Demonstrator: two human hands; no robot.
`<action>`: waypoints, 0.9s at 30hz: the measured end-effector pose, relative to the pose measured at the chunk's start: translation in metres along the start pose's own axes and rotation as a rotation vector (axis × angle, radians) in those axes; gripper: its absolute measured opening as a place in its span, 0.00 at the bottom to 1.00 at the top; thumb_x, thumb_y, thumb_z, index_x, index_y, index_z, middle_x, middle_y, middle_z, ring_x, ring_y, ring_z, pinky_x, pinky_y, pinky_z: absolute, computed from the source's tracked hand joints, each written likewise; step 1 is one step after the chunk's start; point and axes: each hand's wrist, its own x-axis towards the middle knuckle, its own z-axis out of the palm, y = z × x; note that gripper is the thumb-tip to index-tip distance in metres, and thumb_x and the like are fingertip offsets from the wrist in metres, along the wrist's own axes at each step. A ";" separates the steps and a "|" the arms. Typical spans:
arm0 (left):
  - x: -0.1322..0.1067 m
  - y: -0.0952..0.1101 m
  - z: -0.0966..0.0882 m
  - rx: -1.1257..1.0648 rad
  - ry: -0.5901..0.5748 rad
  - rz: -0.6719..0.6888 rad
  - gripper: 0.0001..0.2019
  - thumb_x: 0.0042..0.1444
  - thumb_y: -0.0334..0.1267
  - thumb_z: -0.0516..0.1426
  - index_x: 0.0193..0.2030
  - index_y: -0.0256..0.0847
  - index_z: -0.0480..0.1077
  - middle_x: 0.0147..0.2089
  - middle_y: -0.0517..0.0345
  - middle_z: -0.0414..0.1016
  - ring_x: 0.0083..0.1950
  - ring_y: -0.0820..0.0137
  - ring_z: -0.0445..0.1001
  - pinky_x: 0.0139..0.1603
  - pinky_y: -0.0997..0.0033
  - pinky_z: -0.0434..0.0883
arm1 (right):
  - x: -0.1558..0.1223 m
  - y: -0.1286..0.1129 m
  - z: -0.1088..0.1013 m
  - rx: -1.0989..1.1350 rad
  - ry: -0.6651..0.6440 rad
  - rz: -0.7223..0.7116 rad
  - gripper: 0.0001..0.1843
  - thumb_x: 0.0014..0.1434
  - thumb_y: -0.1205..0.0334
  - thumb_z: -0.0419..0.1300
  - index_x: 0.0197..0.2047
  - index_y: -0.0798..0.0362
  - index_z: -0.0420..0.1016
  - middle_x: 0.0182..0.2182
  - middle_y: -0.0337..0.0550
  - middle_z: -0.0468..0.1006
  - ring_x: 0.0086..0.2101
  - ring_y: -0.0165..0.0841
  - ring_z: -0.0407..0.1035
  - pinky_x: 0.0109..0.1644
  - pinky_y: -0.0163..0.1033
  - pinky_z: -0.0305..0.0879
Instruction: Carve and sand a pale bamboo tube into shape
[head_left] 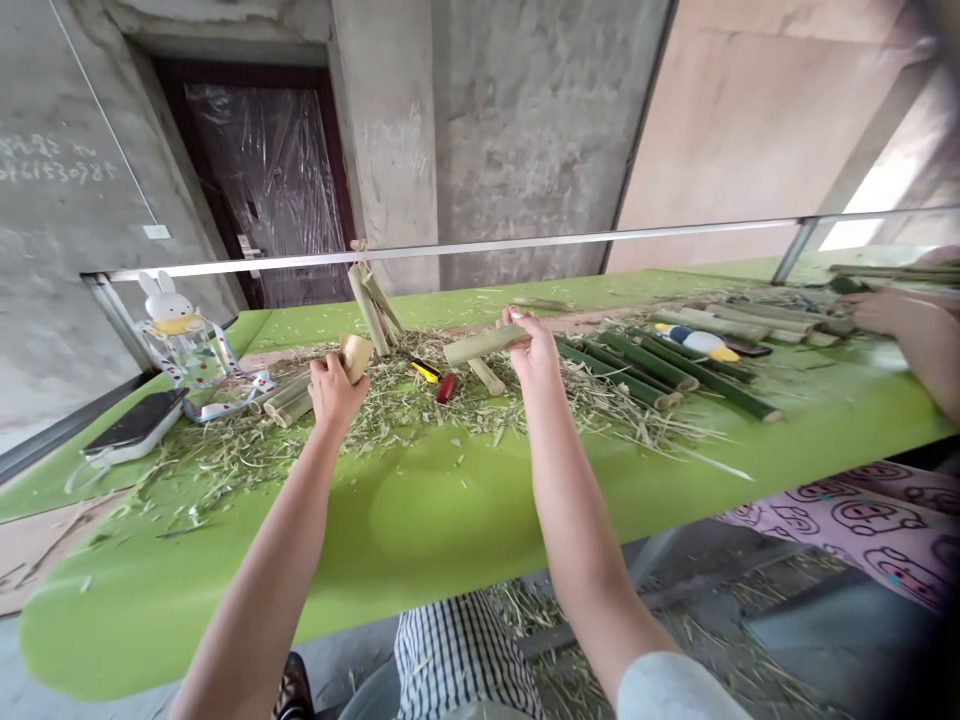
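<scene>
My left hand (330, 392) grips a short, pale cut section of bamboo (356, 356) above a heap of bamboo shavings (420, 410). My right hand (534, 352) holds a longer pale green bamboo tube (480, 345) by its end, over the same heap. Between my hands lie a yellow utility knife (425, 371) and a small red object (446, 388). Bamboo pieces lashed upright (373, 310) stand just beyond my left hand.
The long green table (450, 530) holds rows of split green bamboo (645, 368), a rabbit-topped bottle (176, 340) and a phone (135, 425). At the far right, a co-worker's hand (877, 312) reaches among bamboo pieces. A metal rail (450, 250) runs along the far side.
</scene>
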 end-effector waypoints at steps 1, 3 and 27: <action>0.000 0.001 -0.001 -0.012 -0.002 -0.006 0.20 0.46 0.44 0.55 0.45 0.39 0.58 0.46 0.44 0.59 0.47 0.55 0.67 0.45 0.55 0.66 | -0.001 0.001 0.001 -0.035 -0.018 0.000 0.09 0.42 0.72 0.60 0.25 0.52 0.62 0.30 0.35 0.74 0.47 0.32 0.68 0.51 0.42 0.64; 0.000 0.003 -0.001 -0.037 0.009 -0.023 0.20 0.46 0.45 0.55 0.45 0.39 0.59 0.47 0.43 0.58 0.45 0.56 0.68 0.43 0.56 0.67 | -0.004 0.002 0.002 -0.088 -0.080 -0.001 0.10 0.42 0.71 0.60 0.24 0.52 0.61 0.31 0.35 0.75 0.50 0.34 0.66 0.51 0.44 0.63; 0.001 0.062 0.003 -1.185 -0.037 -0.127 0.22 0.46 0.41 0.59 0.48 0.39 0.62 0.31 0.57 0.71 0.33 0.71 0.72 0.31 0.74 0.66 | -0.033 0.081 0.034 -0.325 -0.047 0.626 0.08 0.49 0.58 0.57 0.32 0.50 0.61 0.32 0.45 0.74 0.39 0.36 0.72 0.44 0.44 0.70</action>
